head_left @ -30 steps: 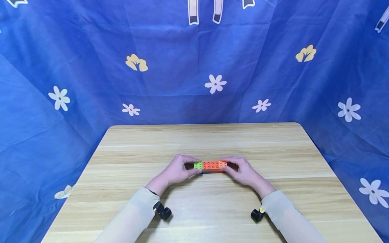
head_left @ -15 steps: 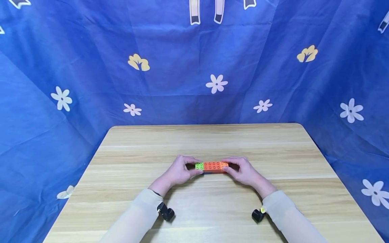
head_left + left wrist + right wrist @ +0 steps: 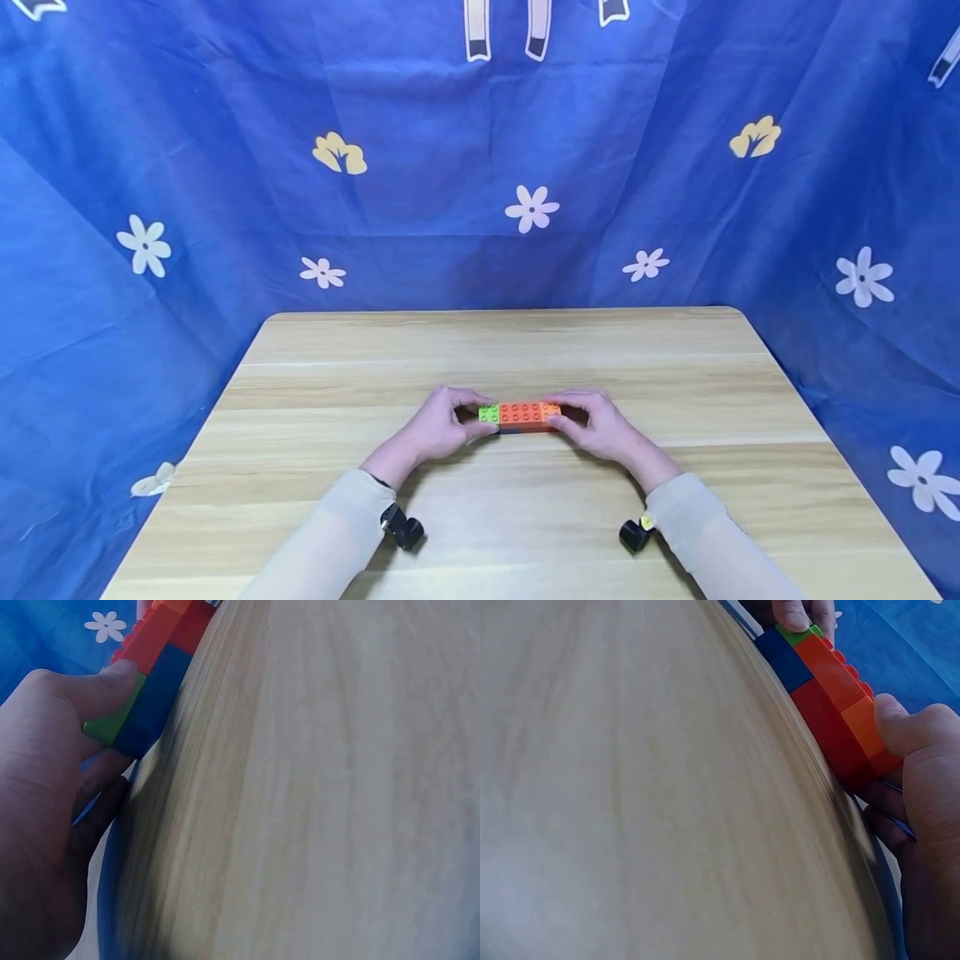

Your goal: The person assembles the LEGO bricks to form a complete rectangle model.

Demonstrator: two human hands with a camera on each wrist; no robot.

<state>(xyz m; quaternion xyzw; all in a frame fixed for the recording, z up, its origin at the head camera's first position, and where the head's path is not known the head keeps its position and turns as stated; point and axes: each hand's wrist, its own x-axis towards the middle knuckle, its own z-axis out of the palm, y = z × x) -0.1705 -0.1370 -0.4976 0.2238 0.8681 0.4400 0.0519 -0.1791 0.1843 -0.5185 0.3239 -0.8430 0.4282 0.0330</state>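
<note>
A two-layer row of toy building bricks lies across the middle of the wooden table. Along its top run a green brick (image 3: 489,414), a longer red brick (image 3: 521,412) and an orange brick (image 3: 551,410). Beneath them, a blue brick (image 3: 155,697) and a dark red brick (image 3: 829,733) form the lower layer. My left hand (image 3: 442,422) grips the green end, thumb on the near side and fingers behind. At the opposite end my right hand (image 3: 600,425) pinches the orange brick the same way. Each hand's far fingers are partly hidden by the bricks.
The pale wood table (image 3: 525,517) reaches to a blue curtain (image 3: 420,192) with white flowers, which hangs behind and at both sides. Small black cameras sit at the left wrist (image 3: 402,527) and the right wrist (image 3: 635,533).
</note>
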